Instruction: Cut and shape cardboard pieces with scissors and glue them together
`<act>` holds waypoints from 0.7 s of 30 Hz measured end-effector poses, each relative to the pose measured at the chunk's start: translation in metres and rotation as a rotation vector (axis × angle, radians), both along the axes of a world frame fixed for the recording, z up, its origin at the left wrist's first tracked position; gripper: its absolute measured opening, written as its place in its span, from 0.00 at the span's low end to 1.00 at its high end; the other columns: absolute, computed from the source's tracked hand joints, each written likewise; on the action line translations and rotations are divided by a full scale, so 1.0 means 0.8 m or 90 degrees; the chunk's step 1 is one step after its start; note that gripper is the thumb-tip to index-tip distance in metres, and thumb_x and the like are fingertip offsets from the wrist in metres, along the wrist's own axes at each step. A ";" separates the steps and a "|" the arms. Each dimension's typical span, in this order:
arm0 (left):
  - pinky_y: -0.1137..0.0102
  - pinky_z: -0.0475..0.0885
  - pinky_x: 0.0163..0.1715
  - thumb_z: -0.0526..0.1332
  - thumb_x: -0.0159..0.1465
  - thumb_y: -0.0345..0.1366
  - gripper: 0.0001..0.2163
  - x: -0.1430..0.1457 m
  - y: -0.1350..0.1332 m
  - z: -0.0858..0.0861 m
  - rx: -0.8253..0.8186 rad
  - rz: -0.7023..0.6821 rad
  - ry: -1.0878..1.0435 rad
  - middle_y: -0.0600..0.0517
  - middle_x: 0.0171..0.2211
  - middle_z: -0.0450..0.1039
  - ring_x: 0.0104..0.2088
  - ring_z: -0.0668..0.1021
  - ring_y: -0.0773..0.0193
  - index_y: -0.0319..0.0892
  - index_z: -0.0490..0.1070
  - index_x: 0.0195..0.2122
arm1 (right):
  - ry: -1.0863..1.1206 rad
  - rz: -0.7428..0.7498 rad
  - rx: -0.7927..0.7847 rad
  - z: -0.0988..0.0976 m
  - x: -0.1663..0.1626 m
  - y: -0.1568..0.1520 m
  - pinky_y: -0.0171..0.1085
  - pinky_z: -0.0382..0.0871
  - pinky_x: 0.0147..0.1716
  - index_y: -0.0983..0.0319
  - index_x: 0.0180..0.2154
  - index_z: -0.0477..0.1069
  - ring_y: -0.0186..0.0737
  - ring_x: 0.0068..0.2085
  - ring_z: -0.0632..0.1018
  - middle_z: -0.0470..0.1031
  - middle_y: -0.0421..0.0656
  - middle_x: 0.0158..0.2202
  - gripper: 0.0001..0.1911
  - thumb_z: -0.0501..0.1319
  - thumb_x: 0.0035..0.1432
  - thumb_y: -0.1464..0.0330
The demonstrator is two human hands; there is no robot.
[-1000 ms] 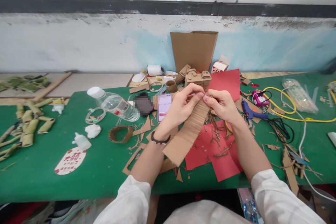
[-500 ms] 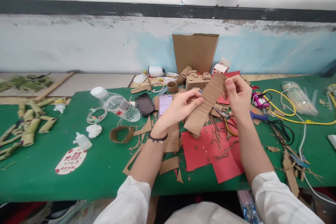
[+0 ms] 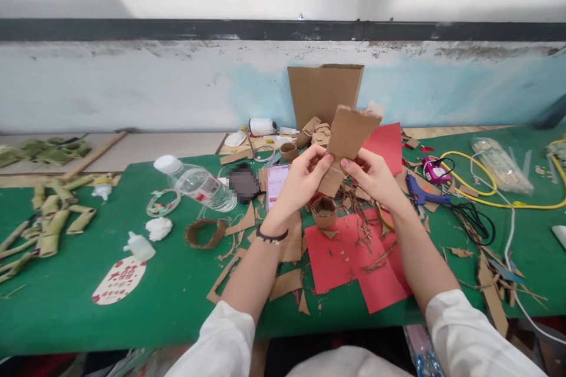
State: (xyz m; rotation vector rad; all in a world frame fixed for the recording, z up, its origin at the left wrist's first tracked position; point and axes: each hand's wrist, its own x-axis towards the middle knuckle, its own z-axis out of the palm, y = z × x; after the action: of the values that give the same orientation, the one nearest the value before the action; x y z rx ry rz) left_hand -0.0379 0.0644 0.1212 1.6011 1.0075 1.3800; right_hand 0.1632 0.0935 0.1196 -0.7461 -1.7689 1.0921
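Observation:
Both hands grip one strip of corrugated cardboard (image 3: 352,129) above the middle of the table, its smooth face toward me. My left hand (image 3: 307,174) pinches its left edge with the thumb on the near side. On the right edge, my right hand (image 3: 369,174) does the same. Between the thumbs the strip shows a crease, with a short part below it. Just under the hands stands a small cardboard cup (image 3: 325,212). Red paper sheets (image 3: 336,256) strewn with cardboard shreds lie nearer to me.
A plastic bottle (image 3: 197,182), a phone (image 3: 277,182) and a cardboard ring (image 3: 204,233) are on the left. To the right lie a blue glue gun (image 3: 422,191), a yellow cable (image 3: 481,179) and cardboard scraps (image 3: 490,294). A large cardboard sheet (image 3: 325,91) leans on the wall.
The strip has been turned from its ribbed face to its smooth one and raised more upright. My right hand has come down and left, close to my left hand. The small cup is now visible.

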 end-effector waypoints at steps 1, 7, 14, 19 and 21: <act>0.70 0.72 0.35 0.67 0.73 0.59 0.22 0.001 -0.001 0.000 0.011 0.012 -0.002 0.53 0.34 0.74 0.35 0.75 0.63 0.44 0.71 0.39 | -0.013 0.013 0.006 0.001 0.000 0.000 0.38 0.75 0.39 0.61 0.51 0.82 0.42 0.40 0.79 0.83 0.44 0.41 0.21 0.68 0.72 0.50; 0.69 0.66 0.30 0.64 0.75 0.58 0.21 0.015 -0.012 -0.002 0.054 0.039 0.002 0.55 0.31 0.67 0.31 0.70 0.65 0.46 0.68 0.37 | -0.044 -0.002 0.084 0.006 -0.004 -0.010 0.36 0.58 0.27 0.60 0.31 0.73 0.34 0.27 0.63 0.67 0.36 0.25 0.22 0.65 0.72 0.51; 0.67 0.77 0.41 0.68 0.72 0.60 0.21 0.011 -0.004 -0.005 0.017 -0.034 -0.037 0.50 0.41 0.78 0.41 0.80 0.60 0.46 0.72 0.45 | -0.074 -0.003 0.055 0.002 -0.004 -0.008 0.37 0.57 0.27 0.60 0.33 0.75 0.35 0.28 0.63 0.66 0.38 0.26 0.24 0.65 0.71 0.48; 0.69 0.75 0.38 0.67 0.74 0.56 0.18 0.011 -0.005 -0.010 0.038 -0.003 -0.033 0.52 0.37 0.75 0.38 0.79 0.62 0.46 0.72 0.42 | -0.076 0.001 0.073 0.007 -0.002 -0.007 0.38 0.60 0.28 0.60 0.35 0.76 0.37 0.29 0.65 0.70 0.40 0.29 0.27 0.64 0.71 0.44; 0.69 0.75 0.36 0.67 0.73 0.58 0.20 0.016 -0.006 -0.010 0.030 0.006 -0.044 0.53 0.35 0.74 0.35 0.78 0.63 0.46 0.71 0.40 | -0.068 -0.015 0.112 0.009 0.000 -0.008 0.38 0.57 0.27 0.60 0.30 0.73 0.35 0.28 0.62 0.66 0.38 0.25 0.29 0.63 0.72 0.44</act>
State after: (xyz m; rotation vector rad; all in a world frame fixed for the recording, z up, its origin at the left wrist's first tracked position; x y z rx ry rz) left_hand -0.0251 0.0595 0.1133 1.5742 0.9498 1.4653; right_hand 0.1629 0.0868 0.1271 -0.7261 -1.9136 0.8826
